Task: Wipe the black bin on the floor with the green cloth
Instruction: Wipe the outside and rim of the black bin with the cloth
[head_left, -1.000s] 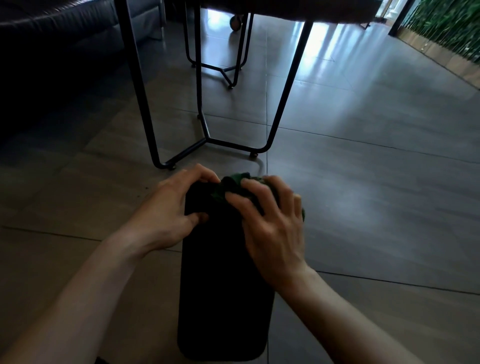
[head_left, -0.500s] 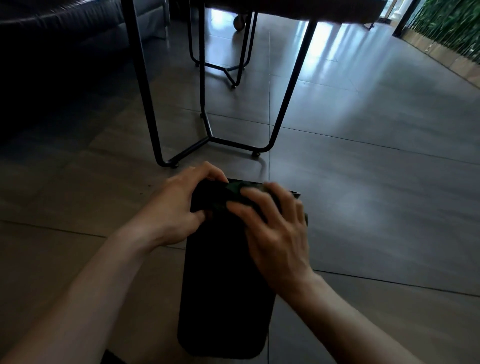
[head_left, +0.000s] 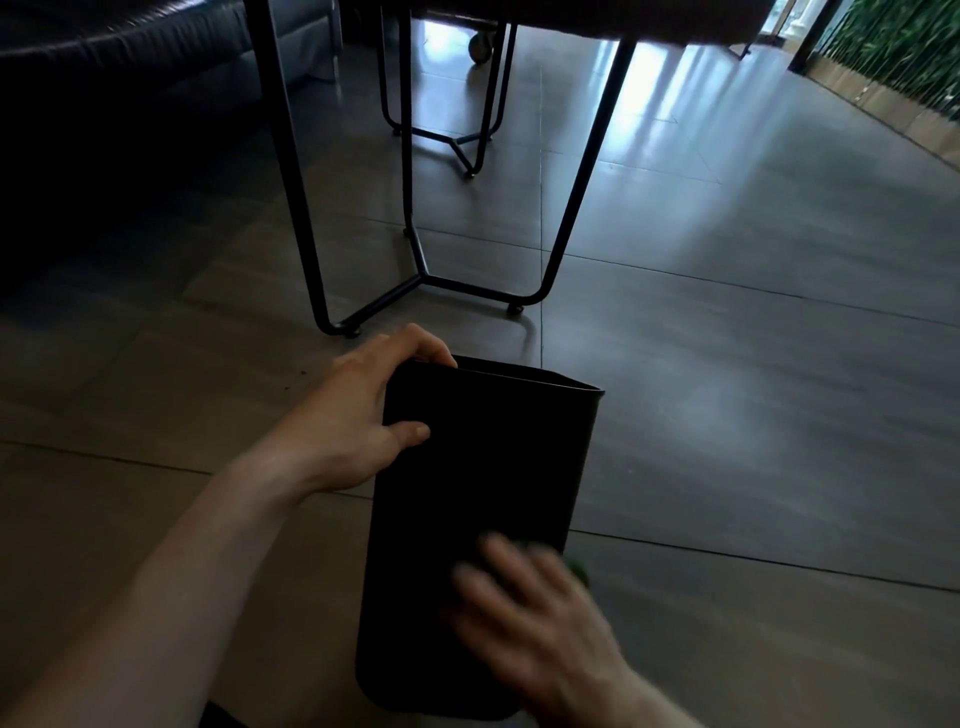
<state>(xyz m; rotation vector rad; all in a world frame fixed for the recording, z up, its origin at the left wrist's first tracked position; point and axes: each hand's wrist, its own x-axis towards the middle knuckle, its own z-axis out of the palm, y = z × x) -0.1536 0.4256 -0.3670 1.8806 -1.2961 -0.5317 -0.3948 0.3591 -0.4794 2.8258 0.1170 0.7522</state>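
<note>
The black bin (head_left: 483, 467) lies tilted on the floor, its open rim pointing away from me. My left hand (head_left: 358, 415) grips the bin's rim at the far left corner, thumb on the side wall. My right hand (head_left: 535, 623), blurred by motion, presses flat on the lower part of the bin's side. Only a small edge of the green cloth (head_left: 579, 570) shows past the fingers of that hand; the rest is hidden under the palm.
A black metal table frame (head_left: 415, 280) stands on the grey tiled floor just beyond the bin. A dark sofa (head_left: 130, 67) fills the upper left. A second frame (head_left: 467, 140) and a castor sit farther back. Green plants (head_left: 893, 47) line the far right.
My right hand has slid with the green cloth from the bin's rim down its side toward me. My left hand has stayed on the rim. The camera has moved slightly.
</note>
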